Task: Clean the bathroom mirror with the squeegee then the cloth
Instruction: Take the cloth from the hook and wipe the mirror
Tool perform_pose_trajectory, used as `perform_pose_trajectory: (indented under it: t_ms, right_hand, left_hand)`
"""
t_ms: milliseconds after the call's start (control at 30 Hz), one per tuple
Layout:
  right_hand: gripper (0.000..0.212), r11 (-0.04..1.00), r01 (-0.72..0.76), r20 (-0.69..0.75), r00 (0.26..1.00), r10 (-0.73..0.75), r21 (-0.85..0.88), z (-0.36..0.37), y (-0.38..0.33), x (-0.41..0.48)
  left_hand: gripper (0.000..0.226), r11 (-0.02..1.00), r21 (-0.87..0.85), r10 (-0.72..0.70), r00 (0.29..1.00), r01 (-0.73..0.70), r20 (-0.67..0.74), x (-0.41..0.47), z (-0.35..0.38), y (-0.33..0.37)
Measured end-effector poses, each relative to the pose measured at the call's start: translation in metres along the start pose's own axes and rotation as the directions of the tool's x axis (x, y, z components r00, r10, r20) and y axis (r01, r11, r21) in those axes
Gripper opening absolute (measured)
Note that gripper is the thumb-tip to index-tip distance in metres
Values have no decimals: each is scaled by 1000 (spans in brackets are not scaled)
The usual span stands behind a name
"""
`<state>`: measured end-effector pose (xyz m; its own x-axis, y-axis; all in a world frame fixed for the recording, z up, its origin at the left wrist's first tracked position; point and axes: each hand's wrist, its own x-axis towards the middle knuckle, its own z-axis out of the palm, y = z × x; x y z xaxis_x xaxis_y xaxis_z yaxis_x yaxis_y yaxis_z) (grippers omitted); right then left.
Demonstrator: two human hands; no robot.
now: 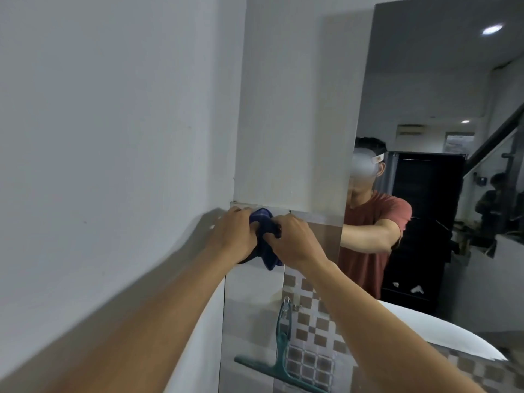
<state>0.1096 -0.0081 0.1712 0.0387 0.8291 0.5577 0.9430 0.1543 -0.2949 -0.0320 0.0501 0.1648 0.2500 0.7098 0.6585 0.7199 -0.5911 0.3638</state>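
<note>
A dark blue cloth (266, 236) is bunched between my two hands, its tail hanging down. My left hand (235, 234) grips its left side and my right hand (295, 239) grips its right side. Both hands are held up in front of the top edge of the grey wall tiles (312, 222), just left of the mirror. The mirror (425, 109) fills the right of the view and reflects a person in a red T-shirt. A teal squeegee (279, 355) hangs blade down from a hook (287, 300) on the tiled wall below my hands.
A plain white wall (113, 137) runs along the left, close to my left arm. Brown and white checkered tiles (309, 336) cover the wall beside the squeegee. A white curved basin rim (442, 333) sits at the lower right. A dark object shows under my left hand.
</note>
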Motion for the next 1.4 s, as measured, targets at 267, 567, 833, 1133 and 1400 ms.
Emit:
perform_pose_trajectory:
  t_ms: [267,567,833,1133,1400]
  right_hand:
    - [17,998,11,-115,993,-4,59,4,-2,-5]
    - [17,981,-1,-31,999,7,194,-7,2,-9]
    - [38,798,-87,98,995,35,596,-53,6,-25]
    - [21,696,-104,-2,989,149,710,-128,30,-66]
    - [13,940,-113,-407,880,245,320,-169,62,-98]
  left_hand:
    - [37,996,-83,47,995,-40,84,1,-11,1]
    - [35,989,139,48,997,-57,66,-1,-20,8]
    - [22,981,118,159,986,-153,-40,-10,-38,28]
    - [12,875,-468,263,932,-122,250,-12,-69,78]
    - [12,794,-606,301,890,-36,342,0,-71,157]
